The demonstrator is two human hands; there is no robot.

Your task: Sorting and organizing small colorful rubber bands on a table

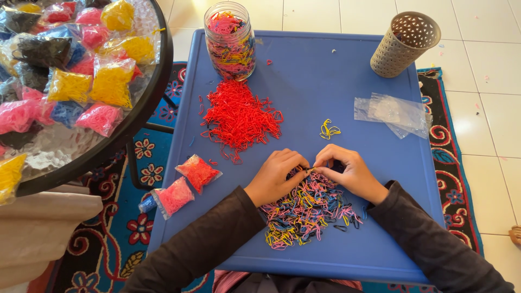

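Sorting step, looks like: both hands, left hand (274, 176) and right hand (347, 171), pinch closed on one small band (311, 170) over the mixed-colour pile (306, 209) near-centre on the blue bench (325, 92). Next it probably needs separating cleanly by colour.

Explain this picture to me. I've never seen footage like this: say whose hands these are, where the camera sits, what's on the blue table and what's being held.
The one picture comes from a camera worn on a person's head, looking down. The left hand and right hand are that person's own, bare. Both pinch something small, hard to make out, over a mixed pile of bands. On the blue table lie a red pile, a jar of bands, a few yellow bands, two filled bags, empty bags and a cup.
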